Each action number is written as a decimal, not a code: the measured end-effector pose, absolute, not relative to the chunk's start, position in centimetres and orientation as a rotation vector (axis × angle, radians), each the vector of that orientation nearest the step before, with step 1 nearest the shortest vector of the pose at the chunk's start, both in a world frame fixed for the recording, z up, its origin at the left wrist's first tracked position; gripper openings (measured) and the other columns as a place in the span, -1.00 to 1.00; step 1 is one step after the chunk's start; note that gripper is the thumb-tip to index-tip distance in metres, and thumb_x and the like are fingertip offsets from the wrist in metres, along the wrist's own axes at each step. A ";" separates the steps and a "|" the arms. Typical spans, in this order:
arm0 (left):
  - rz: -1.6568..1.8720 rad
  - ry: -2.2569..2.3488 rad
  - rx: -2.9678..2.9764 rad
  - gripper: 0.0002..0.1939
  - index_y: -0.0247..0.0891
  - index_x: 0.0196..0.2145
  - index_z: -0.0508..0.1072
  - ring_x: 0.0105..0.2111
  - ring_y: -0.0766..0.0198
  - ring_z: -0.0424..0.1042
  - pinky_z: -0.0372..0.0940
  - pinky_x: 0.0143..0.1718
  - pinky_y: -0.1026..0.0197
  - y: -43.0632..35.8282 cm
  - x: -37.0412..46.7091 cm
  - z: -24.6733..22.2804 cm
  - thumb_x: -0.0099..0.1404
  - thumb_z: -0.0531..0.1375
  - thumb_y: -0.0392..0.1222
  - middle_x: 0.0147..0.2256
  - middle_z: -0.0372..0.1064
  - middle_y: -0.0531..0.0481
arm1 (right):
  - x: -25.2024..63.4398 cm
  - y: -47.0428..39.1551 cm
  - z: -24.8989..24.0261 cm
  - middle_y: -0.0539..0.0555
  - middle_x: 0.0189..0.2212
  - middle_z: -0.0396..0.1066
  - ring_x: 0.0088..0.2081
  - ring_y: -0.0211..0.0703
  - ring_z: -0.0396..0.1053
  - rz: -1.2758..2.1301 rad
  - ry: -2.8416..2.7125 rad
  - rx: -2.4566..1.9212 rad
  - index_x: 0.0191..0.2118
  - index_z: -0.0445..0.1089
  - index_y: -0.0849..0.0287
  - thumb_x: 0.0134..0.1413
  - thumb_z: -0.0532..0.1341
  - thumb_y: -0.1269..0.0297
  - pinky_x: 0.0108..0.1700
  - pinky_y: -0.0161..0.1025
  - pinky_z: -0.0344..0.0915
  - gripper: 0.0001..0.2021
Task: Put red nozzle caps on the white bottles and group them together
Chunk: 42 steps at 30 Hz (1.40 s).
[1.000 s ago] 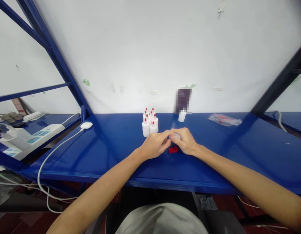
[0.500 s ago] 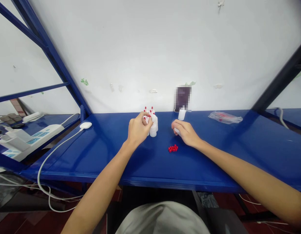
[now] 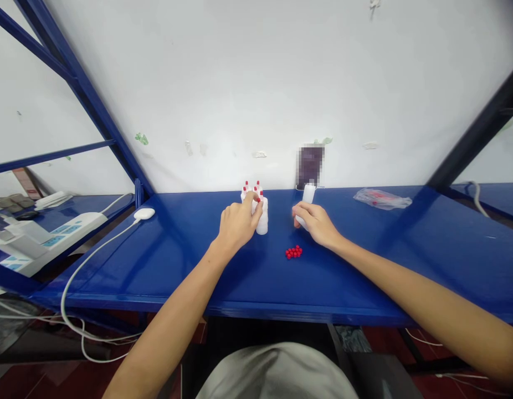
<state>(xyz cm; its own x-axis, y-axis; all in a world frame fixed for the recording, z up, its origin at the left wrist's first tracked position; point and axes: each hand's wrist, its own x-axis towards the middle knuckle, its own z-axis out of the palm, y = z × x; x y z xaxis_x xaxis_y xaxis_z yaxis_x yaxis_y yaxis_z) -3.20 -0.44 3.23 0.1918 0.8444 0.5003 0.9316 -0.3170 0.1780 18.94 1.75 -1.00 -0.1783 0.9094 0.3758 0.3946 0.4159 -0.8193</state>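
My left hand (image 3: 239, 220) is closed in a pinch, thumb and index finger at the red tip of a small white bottle. It is at the near side of a cluster of white bottles (image 3: 262, 221) with red caps, and partly hides them. To the right, my right hand (image 3: 315, 221) has its fingers wrapped round a white bottle (image 3: 300, 220), mostly covered by the hand. Just behind it another white bottle (image 3: 308, 193) stands upright, its lower part hidden. Several loose red caps (image 3: 293, 252) lie together on the table between my hands, nearer to me.
The blue table (image 3: 177, 266) meets a white wall. A blurred dark rectangular object (image 3: 309, 166) leans on the wall. A clear plastic bag (image 3: 383, 198) with something red in it lies at right. A white charger puck (image 3: 144, 213) with its cable and a power strip (image 3: 65, 238) are at left.
My left thumb and finger have closed lower around the red tip. My right hand has shifted slightly, and more of the bottle behind it shows.
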 end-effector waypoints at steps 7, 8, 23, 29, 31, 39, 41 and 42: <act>-0.946 -1.647 -2.286 -0.60 -0.20 0.08 0.35 -0.48 0.23 0.46 0.19 -0.40 0.29 -0.6 -3.1 2.7 0.44 -0.02 0.05 -0.50 0.46 0.01 | 19.0 1.8 -1.2 -0.02 -0.60 0.41 -0.52 -0.21 0.28 0.673 -1.752 -1.140 -0.48 0.33 0.15 0.22 0.08 0.00 -0.36 -0.25 0.17 -0.62; -0.963 -1.607 -2.300 -0.61 -0.22 0.05 0.37 -0.51 0.25 0.44 0.18 -0.41 0.30 -0.8 -3.1 2.5 0.43 0.00 0.04 -0.51 0.45 0.02 | 19.0 1.8 -1.2 -0.02 -0.60 0.40 -0.52 -0.21 0.28 0.664 -1.759 -1.141 -0.48 0.34 0.15 0.23 0.07 -0.01 -0.36 -0.25 0.17 -0.62; -0.349 -1.403 -2.675 -0.78 -0.25 -0.23 0.43 -0.43 0.13 0.47 0.23 -0.42 0.21 -1.5 -2.5 0.2 0.36 0.03 -0.14 -0.39 0.48 -0.11 | 19.0 1.8 -1.4 -0.01 -0.57 0.39 -0.48 -0.19 0.31 0.638 -1.858 -1.157 -0.48 0.34 0.15 0.25 0.03 -0.03 -0.33 -0.24 0.16 -0.58; -0.510 -1.133 -3.000 -0.79 -0.21 -0.12 0.40 -0.54 0.31 0.35 0.17 -0.42 0.28 -2.4 -1.7 0.3 0.37 0.02 -0.25 -0.52 0.39 0.09 | 19.0 1.8 -1.6 -0.07 -0.64 0.27 -0.58 -0.25 0.24 0.678 -1.780 -1.098 -0.41 0.32 0.14 0.26 0.03 0.02 -0.43 -0.28 0.16 -0.65; -0.526 -1.065 -3.054 -0.76 -0.21 -0.07 0.40 -0.52 0.32 0.34 0.19 -0.35 0.28 -2.4 -1.5 0.1 0.38 0.01 -0.28 -0.54 0.37 0.12 | 19.0 1.7 -1.7 -0.07 -0.64 0.27 -0.57 -0.25 0.24 0.673 -1.772 -1.093 -0.41 0.33 0.15 0.26 0.03 0.03 -0.43 -0.29 0.16 -0.66; -0.438 -0.876 -3.051 -0.73 -0.24 -0.04 0.41 -0.34 0.26 0.40 0.25 -0.27 0.26 -1.3 -1.0 -0.7 0.45 -0.04 -0.25 -0.32 0.41 -0.02 | 18.9 1.7 -1.7 -0.06 -0.65 0.27 -0.57 -0.25 0.24 0.687 -1.773 -1.072 -0.45 0.33 0.15 0.25 0.03 0.03 -0.44 -0.29 0.16 -0.64; -0.409 -0.819 -3.056 -0.70 -0.22 0.01 0.39 -0.29 0.26 0.40 0.28 -0.23 0.26 -1.0 -0.9 -0.7 0.45 -0.05 -0.27 -0.25 0.37 -0.05 | 18.8 1.8 -1.7 -0.06 -0.65 0.27 -0.57 -0.25 0.24 0.688 -1.770 -1.076 -0.45 0.32 0.15 0.25 0.03 0.03 -0.44 -0.29 0.16 -0.64; -0.397 -0.811 -3.050 -0.68 -0.21 0.04 0.38 -0.29 0.27 0.40 0.28 -0.22 0.27 -0.9 -0.9 -0.7 0.45 -0.06 -0.27 -0.23 0.35 -0.05 | 18.8 1.8 -1.7 -0.06 -0.65 0.27 -0.58 -0.25 0.24 0.688 -1.769 -1.078 -0.46 0.32 0.15 0.25 0.03 0.03 -0.44 -0.29 0.16 -0.63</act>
<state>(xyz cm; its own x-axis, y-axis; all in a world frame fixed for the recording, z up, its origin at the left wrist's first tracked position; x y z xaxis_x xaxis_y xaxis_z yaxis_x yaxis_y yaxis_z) -0.93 -0.91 -0.73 0.8390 0.4934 0.2293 0.4837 -0.8694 0.1012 18.85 1.80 -1.72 -0.1904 0.8880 0.4187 0.3720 0.4599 -0.8063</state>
